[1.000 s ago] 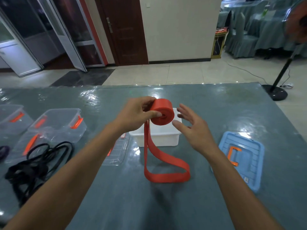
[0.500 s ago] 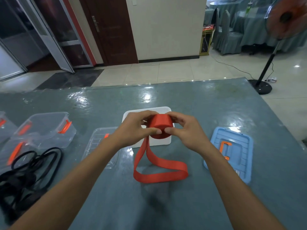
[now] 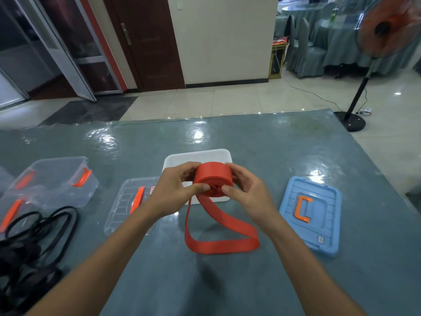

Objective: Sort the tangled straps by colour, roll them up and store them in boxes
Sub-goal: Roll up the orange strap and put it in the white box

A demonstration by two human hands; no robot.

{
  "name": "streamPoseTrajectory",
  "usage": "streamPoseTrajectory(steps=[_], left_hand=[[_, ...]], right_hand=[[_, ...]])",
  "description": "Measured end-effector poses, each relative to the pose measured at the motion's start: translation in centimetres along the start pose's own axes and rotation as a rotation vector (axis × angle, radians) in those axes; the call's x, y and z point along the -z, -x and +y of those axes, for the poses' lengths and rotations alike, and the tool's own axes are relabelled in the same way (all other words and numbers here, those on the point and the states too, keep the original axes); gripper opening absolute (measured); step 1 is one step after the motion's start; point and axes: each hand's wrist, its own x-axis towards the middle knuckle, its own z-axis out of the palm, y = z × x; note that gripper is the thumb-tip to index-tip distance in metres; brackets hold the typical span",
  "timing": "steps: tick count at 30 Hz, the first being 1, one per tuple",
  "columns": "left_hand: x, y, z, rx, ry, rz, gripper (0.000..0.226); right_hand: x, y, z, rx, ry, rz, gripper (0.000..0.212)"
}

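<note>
Red webbing, mostly wound: we hold the red strap roll (image 3: pixel 214 179) in the air between both hands, just above the near edge of the white box (image 3: pixel 198 156). Left hand (image 3: pixel 175 185) pinches the roll's left side, thumb on the near face, other fingers curled behind. Right hand (image 3: pixel 248 190) does the same on the right, thumb tip pressed on the face, fingers wrapped over the rim. Step in hand, we judge: winding in the last stretch. To do it well, we turn the roll with one hand while the other thumb pins the outer layer, edges flush and tension even so the coil doesn't telescope or spring loose. Loose tail (image 3: pixel 223 238) drops from the roll's underside and lies on the table (image 3: pixel 250 281) as an open loop, partly standing on edge; we can't tell if it carries a twist, so check before feeding it in. Strap looks wide, flat, woven, fairly stiff; the roll is thick and tight. Black straps (image 3: pixel 34 236) lie tangled at far left.
</note>
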Motion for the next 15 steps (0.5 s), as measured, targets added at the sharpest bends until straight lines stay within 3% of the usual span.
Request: streamPoseTrajectory(steps=[3,6,9,15], left_hand=[[0.5,-0.3,0.2,-0.068,-0.231,-0.085,0.031],[0.2,-0.5,0.7,-0.088,-0.296,-0.136,0.028],[-0.2,-0.3,1.0,-0.046,-0.137,-0.037,0.036],[-1.4,0.0,1.5,0.053,0.343,0.051,0.045]], right_hand=[[0.7,-0.5,-1.1,0.101,0.419,-0.056,0.064],[0.8,-0.9,-1.7,0.168,0.663,-0.076,0.057],[1.1,-1.0,-1.9,0.141,0.556,-0.026,0.051],[1.2,-0.4,-1.6,-0.053,-0.087,0.088,0.042]])
